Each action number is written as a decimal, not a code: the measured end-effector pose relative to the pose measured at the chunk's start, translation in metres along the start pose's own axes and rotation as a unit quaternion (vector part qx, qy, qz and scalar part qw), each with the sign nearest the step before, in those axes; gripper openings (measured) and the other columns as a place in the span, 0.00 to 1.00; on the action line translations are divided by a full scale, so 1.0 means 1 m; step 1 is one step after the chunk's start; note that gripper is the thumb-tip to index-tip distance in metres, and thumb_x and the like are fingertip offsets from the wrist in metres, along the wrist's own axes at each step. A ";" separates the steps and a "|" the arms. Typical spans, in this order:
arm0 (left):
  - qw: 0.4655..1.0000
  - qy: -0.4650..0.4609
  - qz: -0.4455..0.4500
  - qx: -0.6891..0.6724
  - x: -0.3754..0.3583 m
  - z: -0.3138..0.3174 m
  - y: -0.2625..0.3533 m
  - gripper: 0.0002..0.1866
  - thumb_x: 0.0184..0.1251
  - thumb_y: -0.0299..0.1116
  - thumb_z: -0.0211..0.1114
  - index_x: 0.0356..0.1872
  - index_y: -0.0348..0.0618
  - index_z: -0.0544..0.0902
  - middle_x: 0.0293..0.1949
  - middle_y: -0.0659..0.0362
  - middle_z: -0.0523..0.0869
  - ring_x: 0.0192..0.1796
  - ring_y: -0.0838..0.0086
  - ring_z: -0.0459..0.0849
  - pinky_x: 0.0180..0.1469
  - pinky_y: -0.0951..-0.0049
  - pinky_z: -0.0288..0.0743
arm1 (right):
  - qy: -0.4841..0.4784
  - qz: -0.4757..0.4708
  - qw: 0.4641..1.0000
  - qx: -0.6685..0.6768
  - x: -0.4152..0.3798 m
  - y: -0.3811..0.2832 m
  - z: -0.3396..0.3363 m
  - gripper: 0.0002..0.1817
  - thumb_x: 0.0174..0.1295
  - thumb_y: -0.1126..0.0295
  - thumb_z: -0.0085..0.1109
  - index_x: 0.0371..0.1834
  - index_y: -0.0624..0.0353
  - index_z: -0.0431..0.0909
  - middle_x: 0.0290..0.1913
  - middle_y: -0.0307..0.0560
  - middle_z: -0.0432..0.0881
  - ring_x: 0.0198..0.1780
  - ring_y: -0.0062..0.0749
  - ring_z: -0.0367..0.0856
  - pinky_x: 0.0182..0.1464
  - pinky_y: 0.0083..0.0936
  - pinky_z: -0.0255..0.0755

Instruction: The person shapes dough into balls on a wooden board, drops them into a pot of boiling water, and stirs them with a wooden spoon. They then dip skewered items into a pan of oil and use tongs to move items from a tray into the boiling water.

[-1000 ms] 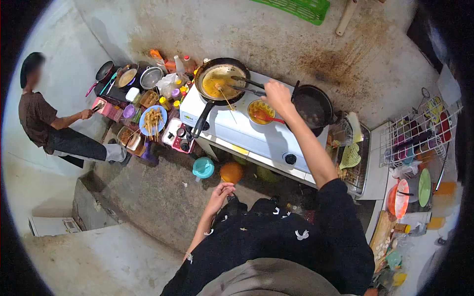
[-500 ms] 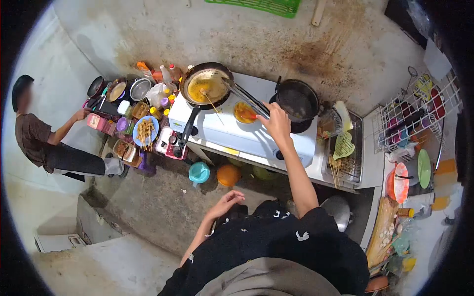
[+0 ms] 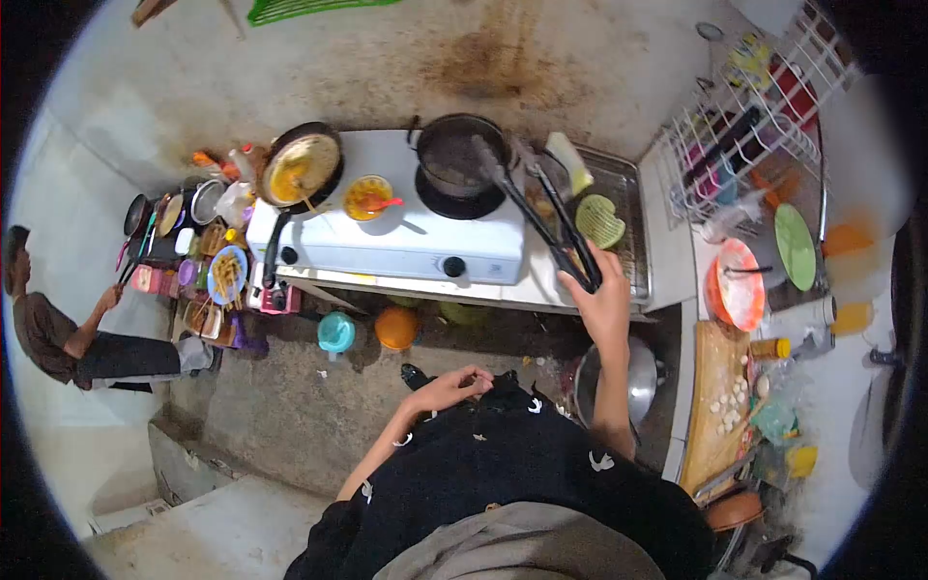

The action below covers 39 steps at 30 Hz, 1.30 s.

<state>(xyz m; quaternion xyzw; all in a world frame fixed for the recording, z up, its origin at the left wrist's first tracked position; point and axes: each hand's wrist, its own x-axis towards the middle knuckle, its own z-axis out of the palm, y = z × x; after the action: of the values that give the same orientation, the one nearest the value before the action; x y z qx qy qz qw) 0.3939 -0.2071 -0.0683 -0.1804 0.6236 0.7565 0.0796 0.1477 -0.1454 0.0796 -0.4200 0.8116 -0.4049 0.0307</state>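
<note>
My right hand is closed around the handle end of long dark tongs. The tongs' two arms are spread, nothing shows between them, and one tip overlaps the right rim of a black pot on the stove. In front of my body hangs my left hand, its fingers loosely bent with nothing in them. Left on the stove is a frying pan holding yellow-orange food and a stick. Between pan and pot stands a bowl of orange mixture with a red spoon.
Skewers lie on a blue plate among crowded containers at left, where another person stands holding a dark utensil. A green slotted utensil lies by a metal rack tray. A cutting board and dish rack are at right.
My right hand has carried the tongs rightward, from above the bowl and pan to beside the pot. My view has swung right. The other person now holds up a dark utensil.
</note>
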 end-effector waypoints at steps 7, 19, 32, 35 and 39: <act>0.996 -0.062 0.005 0.059 0.071 0.062 0.013 0.18 0.67 0.37 0.54 0.52 0.38 0.69 0.44 0.61 0.75 0.50 0.77 0.73 0.55 0.76 0.66 | 0.078 0.079 0.992 -0.063 -0.050 0.115 -0.050 0.34 0.49 0.69 0.64 0.59 0.66 0.60 0.50 0.56 0.67 0.53 0.49 0.68 0.55 0.33 0.63; 0.985 -0.127 -0.012 0.112 0.118 0.118 0.022 0.18 0.67 0.39 0.53 0.53 0.40 0.68 0.47 0.58 0.75 0.49 0.74 0.73 0.51 0.73 0.67 | 0.038 0.221 0.974 -0.044 -0.085 0.261 0.003 0.38 0.48 0.74 0.63 0.60 0.73 0.53 0.54 0.62 0.60 0.55 0.55 0.64 0.56 0.33 0.63; 0.992 -0.091 0.001 0.088 0.130 0.121 0.025 0.17 0.66 0.39 0.54 0.49 0.39 0.71 0.41 0.60 0.78 0.44 0.77 0.75 0.49 0.76 0.67 | -0.002 0.223 0.967 -0.127 -0.065 0.298 0.019 0.36 0.55 0.71 0.59 0.63 0.72 0.50 0.59 0.60 0.56 0.58 0.54 0.63 0.56 0.36 0.64; 0.996 -0.073 -0.010 -0.058 0.142 0.114 0.016 0.14 0.66 0.38 0.54 0.47 0.40 0.72 0.41 0.62 0.78 0.43 0.79 0.75 0.49 0.77 0.67 | 0.000 0.231 0.966 -0.118 -0.066 0.303 0.021 0.37 0.56 0.69 0.58 0.64 0.71 0.49 0.59 0.60 0.56 0.58 0.54 0.63 0.56 0.37 0.64; 0.986 0.015 0.003 -0.169 0.160 0.103 0.009 0.12 0.67 0.37 0.53 0.46 0.43 0.73 0.41 0.64 0.79 0.41 0.82 0.75 0.51 0.78 0.68 | -0.014 0.245 0.964 -0.097 -0.065 0.301 0.017 0.38 0.57 0.68 0.58 0.67 0.66 0.46 0.62 0.61 0.54 0.59 0.55 0.62 0.58 0.38 0.64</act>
<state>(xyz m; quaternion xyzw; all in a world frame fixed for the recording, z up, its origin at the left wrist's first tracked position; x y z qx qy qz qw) 0.2257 -0.1256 -0.1036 -0.2008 0.4887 0.8482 0.0363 -0.0017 -0.0142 -0.1565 -0.2146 0.9248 -0.2978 0.0999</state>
